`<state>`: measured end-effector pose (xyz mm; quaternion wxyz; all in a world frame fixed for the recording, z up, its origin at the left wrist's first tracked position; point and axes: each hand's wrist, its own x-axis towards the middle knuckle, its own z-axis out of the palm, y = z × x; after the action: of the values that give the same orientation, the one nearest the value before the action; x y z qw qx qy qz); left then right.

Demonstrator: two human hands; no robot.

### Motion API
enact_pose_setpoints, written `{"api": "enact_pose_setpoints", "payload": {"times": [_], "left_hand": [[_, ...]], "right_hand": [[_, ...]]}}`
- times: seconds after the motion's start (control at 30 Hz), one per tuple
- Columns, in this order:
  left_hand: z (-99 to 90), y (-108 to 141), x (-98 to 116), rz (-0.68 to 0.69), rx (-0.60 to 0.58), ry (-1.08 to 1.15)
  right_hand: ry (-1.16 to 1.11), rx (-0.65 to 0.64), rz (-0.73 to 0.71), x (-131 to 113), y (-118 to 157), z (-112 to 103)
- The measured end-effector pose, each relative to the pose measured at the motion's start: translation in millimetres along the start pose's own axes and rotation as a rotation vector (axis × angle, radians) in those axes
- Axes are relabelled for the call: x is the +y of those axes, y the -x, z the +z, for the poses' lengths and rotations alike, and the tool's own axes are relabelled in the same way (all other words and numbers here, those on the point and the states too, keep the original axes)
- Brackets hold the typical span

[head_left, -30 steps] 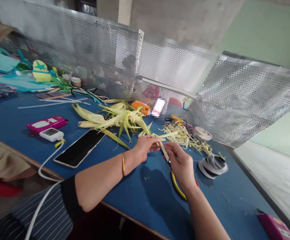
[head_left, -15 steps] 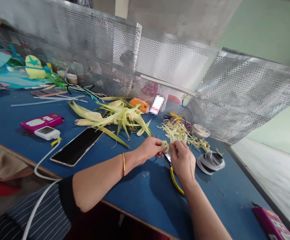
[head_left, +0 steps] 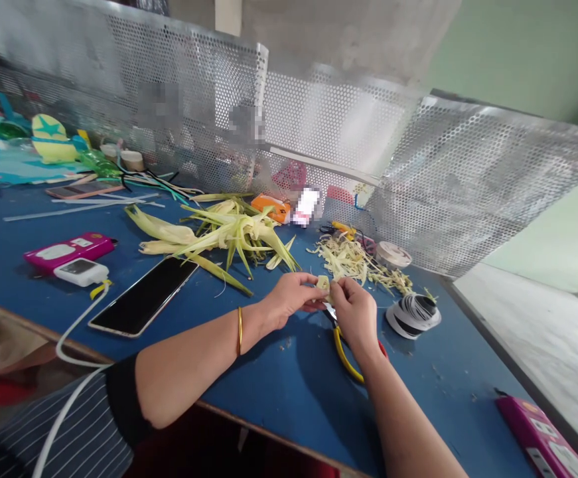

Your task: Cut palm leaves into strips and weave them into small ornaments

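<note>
My left hand (head_left: 296, 297) and my right hand (head_left: 354, 312) meet above the blue table (head_left: 279, 392). Between their fingertips is a small pale yellow-green piece of husk (head_left: 323, 283), pinched by both. Under my right hand lie scissors (head_left: 346, 358) with yellow and red handles, partly hidden by the hand and wrist. Just beyond the hands is a pile of shredded husk (head_left: 343, 257). Larger corn husks (head_left: 241, 232) lie to the left of it. A spool of thread (head_left: 413, 315) stands right of my right hand.
A black-screened phone (head_left: 144, 297) and a magenta device (head_left: 70, 252) with a white cable lie at left. Another magenta device (head_left: 542, 435) is at lower right. A perforated metal screen (head_left: 328, 126) runs behind. A person's forearm (head_left: 30, 358) shows at the left edge.
The view has shifted slightly, so things appear further left. My fingers have shifted a little on the husk piece, and more of the scissors' red handle shows.
</note>
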<state>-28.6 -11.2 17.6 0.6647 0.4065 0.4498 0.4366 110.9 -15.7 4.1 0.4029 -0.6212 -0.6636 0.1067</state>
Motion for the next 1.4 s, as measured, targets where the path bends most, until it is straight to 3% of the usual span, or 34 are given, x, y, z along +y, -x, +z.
{"api": "enact_pose_setpoints", "payload": {"times": [0.2,0.37,0.53,0.77,0.83,0.93,1.03,1.2,1.4], "left_hand": [[3.5,0,1,0.005,0.109,0.013],[-3.2,-7,4,0.059,0.194,0.012],[-7.4,-7,8,0.066,0.195,0.031],[-5.4,-4,13,0.050,0.150,0.058],[-5.3,-3,13,0.044,0.137,0.068],[-4.3,-2,12,0.042,0.123,0.055],[-2.4,-1,11,0.032,0.102,0.031],[-0.6,-1,8,0.004,0.070,0.007],[0.3,0,8,0.001,0.102,0.024]], "right_hand": [[-0.027,-0.007,0.030,0,-1,1],[-0.246,-0.173,-0.021,0,-3,-12],[-0.434,-0.411,-0.144,0,-5,-22],[-0.606,-0.496,-0.151,-2,-7,-30],[-0.585,-0.478,-0.205,-4,-7,-31],[-0.498,-0.292,-0.265,-4,-8,-26],[-0.536,-0.150,-0.193,-4,-7,-17],[-0.684,-0.110,0.053,-7,-3,-10],[-0.517,-0.132,0.097,-2,-4,-9]]}}
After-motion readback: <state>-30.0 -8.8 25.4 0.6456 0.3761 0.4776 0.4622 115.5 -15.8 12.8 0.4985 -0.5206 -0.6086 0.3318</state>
